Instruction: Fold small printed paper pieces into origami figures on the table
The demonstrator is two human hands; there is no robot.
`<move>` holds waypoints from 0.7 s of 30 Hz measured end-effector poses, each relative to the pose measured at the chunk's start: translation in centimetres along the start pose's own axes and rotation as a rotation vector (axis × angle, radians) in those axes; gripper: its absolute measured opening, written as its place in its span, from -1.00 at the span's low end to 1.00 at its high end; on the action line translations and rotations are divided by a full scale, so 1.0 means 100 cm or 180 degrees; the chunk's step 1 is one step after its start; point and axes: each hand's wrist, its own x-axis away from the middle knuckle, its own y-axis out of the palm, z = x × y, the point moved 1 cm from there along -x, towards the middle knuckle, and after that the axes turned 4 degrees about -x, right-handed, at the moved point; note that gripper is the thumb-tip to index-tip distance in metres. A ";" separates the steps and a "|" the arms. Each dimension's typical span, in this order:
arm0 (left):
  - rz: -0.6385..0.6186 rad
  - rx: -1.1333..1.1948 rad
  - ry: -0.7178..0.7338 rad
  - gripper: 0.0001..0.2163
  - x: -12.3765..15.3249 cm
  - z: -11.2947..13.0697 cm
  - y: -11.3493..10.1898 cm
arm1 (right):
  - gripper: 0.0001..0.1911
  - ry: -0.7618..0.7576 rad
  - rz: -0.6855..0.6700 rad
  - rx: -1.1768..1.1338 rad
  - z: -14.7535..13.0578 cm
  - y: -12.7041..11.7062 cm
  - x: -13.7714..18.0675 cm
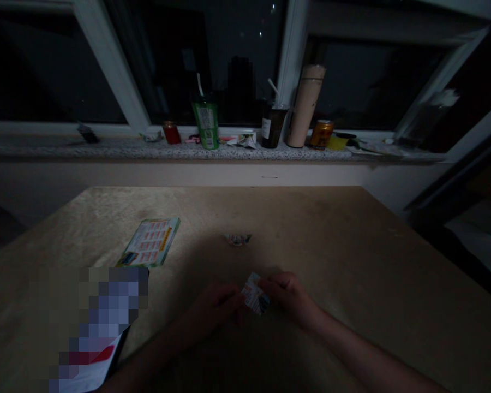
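Note:
Between my two hands, just above the table (311,229), is a small square of folded printed paper (253,295), turned cornerwise. My left hand (219,305) pinches its left corner, and my right hand (288,295) grips the upper right side with fingers curled. Farther back lies a small folded paper piece (239,239) with similar print, touched by neither hand. To the left rests a stack of printed sheets (151,240) with rows of red text on white and a green border. Dim light leaves the finger details dark.
At the lower left a lit screen (88,376), partly pixelated, lies on the table. Along the granite windowsill (126,150) stand a red jar (171,132), a green cup (207,123), a dark cup (273,128), a pink flask (306,106) and an orange can (321,134).

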 end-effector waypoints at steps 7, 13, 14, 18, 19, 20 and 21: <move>0.0274 -0.0155 -0.0109 -0.69 -0.002 0.003 0.006 | -0.57 -0.2318 0.0967 0.1937 -0.006 0.009 0.015; 0.0395 -0.0091 0.0125 -0.73 0.008 0.011 0.003 | -0.69 -0.3294 0.0753 0.3298 -0.010 0.019 0.022; 0.0377 -0.0058 0.0211 -0.73 0.009 0.012 0.002 | -0.70 -0.3357 0.0720 0.3418 -0.010 0.021 0.021; 0.0158 -0.0172 0.0241 -0.74 0.009 0.008 0.004 | -0.73 -0.3440 0.0600 0.3658 -0.006 0.025 0.016; 0.0143 -0.0241 0.0198 -0.74 0.008 0.006 0.005 | -0.75 -0.3421 0.0548 0.3711 -0.004 0.025 0.016; 0.0158 -0.0299 0.0151 -0.74 0.008 0.003 0.006 | -0.76 -0.3396 0.0469 0.3763 -0.002 0.025 0.015; 0.0188 -0.0338 0.0110 -0.73 0.008 0.001 0.006 | -0.78 -0.3366 0.0387 0.3808 -0.001 0.025 0.015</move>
